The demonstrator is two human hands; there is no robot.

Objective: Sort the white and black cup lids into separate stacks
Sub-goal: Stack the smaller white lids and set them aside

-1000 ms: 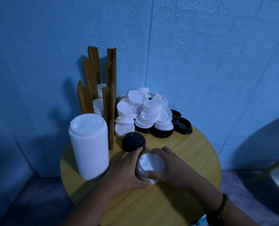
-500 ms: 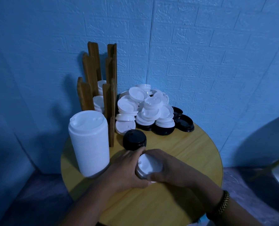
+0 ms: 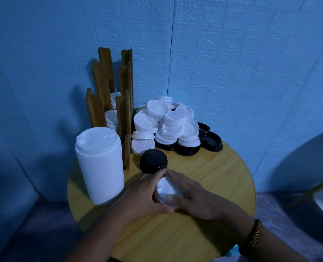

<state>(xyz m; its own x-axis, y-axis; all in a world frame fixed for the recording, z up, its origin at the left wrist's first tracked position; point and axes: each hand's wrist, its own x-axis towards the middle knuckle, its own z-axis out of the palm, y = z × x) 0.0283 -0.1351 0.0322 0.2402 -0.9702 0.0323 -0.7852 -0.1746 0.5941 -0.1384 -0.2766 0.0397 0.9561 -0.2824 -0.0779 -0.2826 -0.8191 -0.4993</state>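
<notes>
Near the middle of the counter [image 3: 213, 167], a small white lid stack [image 3: 167, 189] sits cupped between my left grip [image 3: 139, 197] and right grip [image 3: 194, 195], fingers curled round it; I should squeeze evenly to square it, clear of the black stack [image 3: 153, 161] just behind.

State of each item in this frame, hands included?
left hand: grips small white stack.
right hand: grips it too, thumb on top.
small white stack: held between both hands.
tall white stack: upright, untouched.
black stack: short, upright, untouched.
mixed pile: unsorted, white lids over black.
wooden rack: upright, holds white lids.
</notes>
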